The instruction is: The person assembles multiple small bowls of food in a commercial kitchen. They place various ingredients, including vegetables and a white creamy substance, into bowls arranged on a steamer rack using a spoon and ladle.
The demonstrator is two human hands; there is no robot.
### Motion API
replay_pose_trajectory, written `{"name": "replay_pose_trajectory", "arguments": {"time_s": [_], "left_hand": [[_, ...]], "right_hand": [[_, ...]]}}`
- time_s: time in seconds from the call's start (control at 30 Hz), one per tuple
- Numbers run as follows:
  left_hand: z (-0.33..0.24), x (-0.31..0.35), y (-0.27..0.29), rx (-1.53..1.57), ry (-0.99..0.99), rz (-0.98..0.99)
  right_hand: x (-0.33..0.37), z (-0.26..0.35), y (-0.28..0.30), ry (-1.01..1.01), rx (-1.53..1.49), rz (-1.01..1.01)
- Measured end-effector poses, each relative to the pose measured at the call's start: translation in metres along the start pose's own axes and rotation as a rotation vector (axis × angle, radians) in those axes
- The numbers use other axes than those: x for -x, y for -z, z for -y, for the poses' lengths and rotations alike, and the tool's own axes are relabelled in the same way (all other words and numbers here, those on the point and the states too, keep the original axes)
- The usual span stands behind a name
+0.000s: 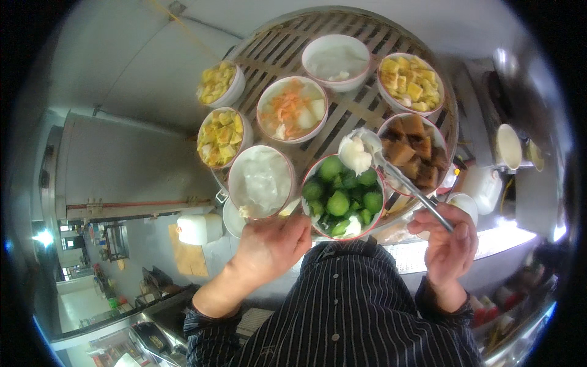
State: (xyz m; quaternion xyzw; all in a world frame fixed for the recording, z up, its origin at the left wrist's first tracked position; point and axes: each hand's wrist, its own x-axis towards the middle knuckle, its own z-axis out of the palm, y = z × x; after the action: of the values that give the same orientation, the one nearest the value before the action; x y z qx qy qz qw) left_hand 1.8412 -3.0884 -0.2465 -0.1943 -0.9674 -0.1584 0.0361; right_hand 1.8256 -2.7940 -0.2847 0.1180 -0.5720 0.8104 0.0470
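Observation:
My right hand (449, 244) grips the metal handle of a ladle (411, 186). Its head, bearing a pale creamy lump (356, 154), hangs over the far rim of a bowl of green vegetables (337, 205). Another white dab lies in that bowl's near side. My left hand (272, 248) is closed at the near edge of a white bowl with whitish, translucent contents (262, 180), beside the green vegetables. Its fingertips are hidden, so I cannot make out what they hold. Brown cubes (419, 150) fill the bowl right of the ladle head.
The bowls stand on a round slatted steamer rack (269, 52). Farther back are a bowl with orange shreds and pale chunks (293, 110), a bowl with whitish contents (336, 60) and several bowls of yellow chunks (409, 82). A white jug (199, 228) stands left of my left hand.

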Motion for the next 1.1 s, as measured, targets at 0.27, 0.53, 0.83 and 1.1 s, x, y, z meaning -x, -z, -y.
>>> {"name": "replay_pose_trajectory", "arguments": {"time_s": [0.27, 0.53, 0.83, 1.1], "left_hand": [[-0.001, 0.004, 0.014, 0.193, 0.173, -0.01], [0.005, -0.006, 0.008, 0.027, 0.105, 0.058], [0.009, -0.003, 0.017, 0.026, 0.103, -0.07], [0.017, 0.003, 0.006, -0.221, -0.167, 0.051]], "right_hand": [[0.001, -0.001, -0.009, 0.034, -0.002, 0.004], [0.018, 0.004, -0.017, 0.036, 0.038, -0.023], [0.047, 0.009, -0.026, 0.086, 0.045, -0.125], [0.082, 0.018, -0.038, 0.129, 0.033, -0.155]]}}
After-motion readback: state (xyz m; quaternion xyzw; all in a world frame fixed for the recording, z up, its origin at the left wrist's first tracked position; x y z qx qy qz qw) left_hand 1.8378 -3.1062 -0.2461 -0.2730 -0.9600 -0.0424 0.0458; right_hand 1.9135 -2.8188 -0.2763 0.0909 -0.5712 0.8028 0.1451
